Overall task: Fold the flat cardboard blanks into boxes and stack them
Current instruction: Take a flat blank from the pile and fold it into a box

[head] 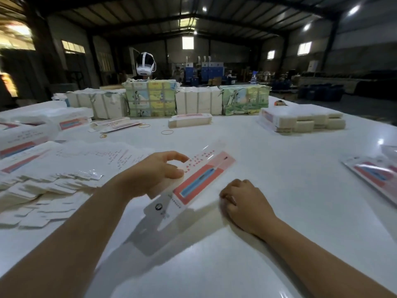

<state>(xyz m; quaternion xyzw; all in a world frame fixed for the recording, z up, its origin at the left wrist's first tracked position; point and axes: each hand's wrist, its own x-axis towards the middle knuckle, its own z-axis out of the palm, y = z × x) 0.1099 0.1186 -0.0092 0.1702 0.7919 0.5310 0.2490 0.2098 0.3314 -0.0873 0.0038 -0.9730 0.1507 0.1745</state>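
Gripping blank [199, 177], left hand [154, 175] raised

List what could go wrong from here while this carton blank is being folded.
1. The left hand alone holds the carton blank, tilted off the table; the right hand rests curled beside it, so the blank may twist or crease off its score lines.
2. The left forearm lies close beside the loose spread of flat blanks; a sweep could scatter them.
3. Rubber bands lie loose beyond the work spot and could catch under finished boxes.
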